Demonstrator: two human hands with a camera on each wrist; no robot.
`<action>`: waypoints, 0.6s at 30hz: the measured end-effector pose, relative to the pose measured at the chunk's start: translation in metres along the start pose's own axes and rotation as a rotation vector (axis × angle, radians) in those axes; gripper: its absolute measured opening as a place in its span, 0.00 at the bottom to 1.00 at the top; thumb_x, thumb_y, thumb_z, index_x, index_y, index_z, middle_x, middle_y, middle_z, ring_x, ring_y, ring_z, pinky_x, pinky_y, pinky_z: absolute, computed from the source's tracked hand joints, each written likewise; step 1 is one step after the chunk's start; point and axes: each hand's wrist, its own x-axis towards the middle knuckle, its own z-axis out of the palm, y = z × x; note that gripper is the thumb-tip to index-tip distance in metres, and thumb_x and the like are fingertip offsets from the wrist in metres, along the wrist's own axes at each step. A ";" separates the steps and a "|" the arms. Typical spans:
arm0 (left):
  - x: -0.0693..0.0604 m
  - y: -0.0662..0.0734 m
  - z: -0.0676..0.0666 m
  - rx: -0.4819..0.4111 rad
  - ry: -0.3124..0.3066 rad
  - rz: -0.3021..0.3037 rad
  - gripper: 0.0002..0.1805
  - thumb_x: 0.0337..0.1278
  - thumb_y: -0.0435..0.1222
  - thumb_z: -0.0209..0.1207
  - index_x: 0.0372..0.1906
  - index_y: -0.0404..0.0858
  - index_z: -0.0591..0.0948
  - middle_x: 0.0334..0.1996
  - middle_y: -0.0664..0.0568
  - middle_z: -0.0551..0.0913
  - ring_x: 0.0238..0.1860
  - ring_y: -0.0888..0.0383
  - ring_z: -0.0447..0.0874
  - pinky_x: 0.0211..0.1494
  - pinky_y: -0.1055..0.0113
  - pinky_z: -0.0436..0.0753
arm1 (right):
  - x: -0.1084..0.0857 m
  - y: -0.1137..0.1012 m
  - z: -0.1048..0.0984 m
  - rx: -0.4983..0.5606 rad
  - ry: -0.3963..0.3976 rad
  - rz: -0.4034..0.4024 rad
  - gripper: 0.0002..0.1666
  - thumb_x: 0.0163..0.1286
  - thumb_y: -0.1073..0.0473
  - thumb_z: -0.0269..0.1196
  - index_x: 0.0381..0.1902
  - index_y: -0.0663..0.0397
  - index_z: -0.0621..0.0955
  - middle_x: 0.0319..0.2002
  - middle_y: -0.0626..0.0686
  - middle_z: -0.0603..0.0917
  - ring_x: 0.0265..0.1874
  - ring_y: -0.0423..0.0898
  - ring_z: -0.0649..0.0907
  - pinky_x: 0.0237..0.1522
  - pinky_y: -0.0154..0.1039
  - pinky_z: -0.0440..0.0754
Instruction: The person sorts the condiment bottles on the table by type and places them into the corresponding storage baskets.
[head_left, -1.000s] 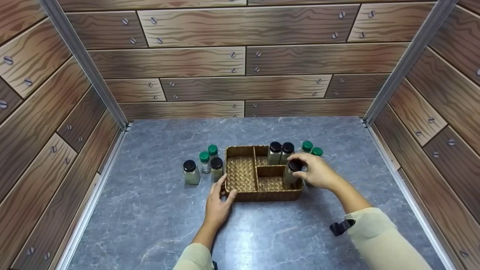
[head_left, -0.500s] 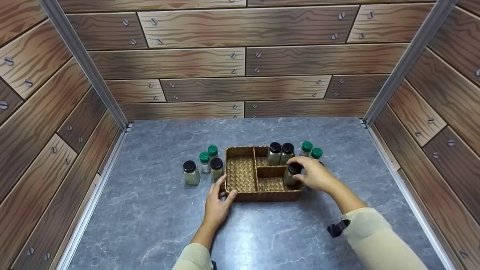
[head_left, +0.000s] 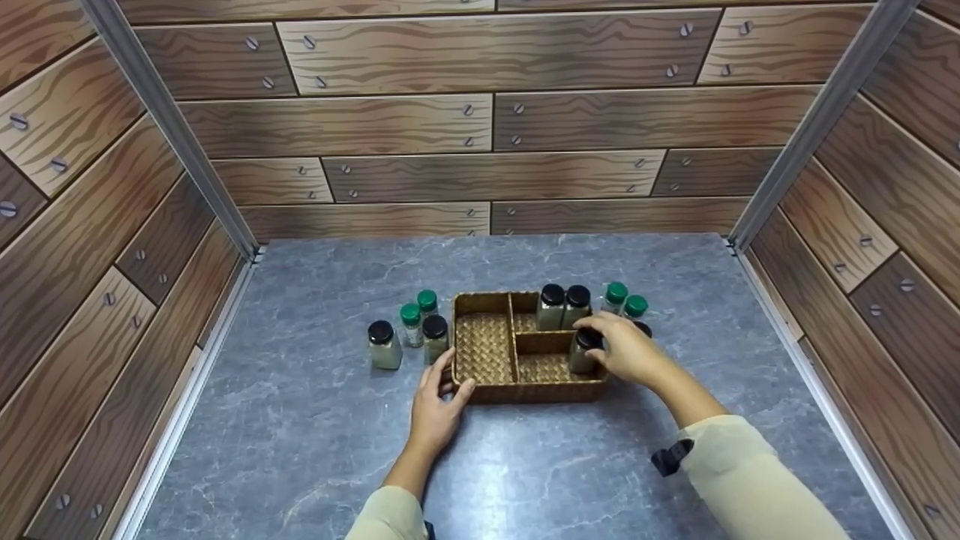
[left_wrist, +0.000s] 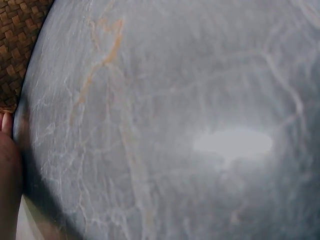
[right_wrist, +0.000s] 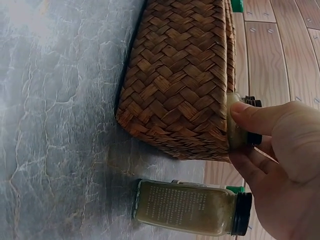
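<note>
A brown woven basket [head_left: 484, 393] with three compartments sits mid-table. My left hand [head_left: 437, 412] holds its front left corner, fingers along the left side and thumb at the front. In the front right compartment stands a black-lidded spice jar [head_left: 580, 355]. My right hand [head_left: 630, 351] pinches this jar near its lid, thumb on one side and fingers on the other. In the right wrist view the jar [right_wrist: 236, 122] shows above the rim, its lower part hidden by the basket. Two more black-lidded jars [head_left: 551, 309] stand in the back right compartment.
Left of the basket stand two black-lidded jars [head_left: 385, 348] and two green-lidded jars [head_left: 411, 326]. To its right are two green-lidded jars [head_left: 615, 297] and a black-lidded jar [right_wrist: 185, 207] partly hidden by my right hand. Wood-patterned walls [head_left: 480, 124] enclose the grey table [head_left: 300, 427].
My right hand has lowered the jar slightly into the front right compartment, shifting a little toward me. The left hand and the basket stay in place.
</note>
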 end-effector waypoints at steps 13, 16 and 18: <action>0.000 -0.001 0.000 0.018 0.005 -0.003 0.36 0.69 0.46 0.72 0.78 0.48 0.75 0.66 0.43 0.81 0.62 0.47 0.85 0.65 0.56 0.88 | 0.000 0.005 0.002 0.027 0.026 -0.024 0.29 0.65 0.69 0.76 0.64 0.55 0.84 0.63 0.60 0.87 0.64 0.64 0.85 0.70 0.64 0.81; 0.000 0.000 0.000 0.014 -0.003 -0.006 0.36 0.69 0.46 0.72 0.78 0.47 0.75 0.66 0.42 0.81 0.61 0.48 0.86 0.65 0.55 0.88 | -0.001 0.006 0.003 0.038 0.030 -0.040 0.28 0.65 0.70 0.76 0.63 0.55 0.85 0.62 0.60 0.87 0.64 0.63 0.85 0.70 0.63 0.82; 0.001 0.000 0.000 0.016 -0.007 -0.007 0.36 0.70 0.45 0.72 0.79 0.46 0.74 0.65 0.42 0.81 0.61 0.48 0.86 0.66 0.55 0.88 | -0.001 0.006 0.003 0.031 0.033 -0.056 0.28 0.66 0.70 0.75 0.63 0.56 0.84 0.62 0.60 0.88 0.64 0.63 0.86 0.70 0.63 0.82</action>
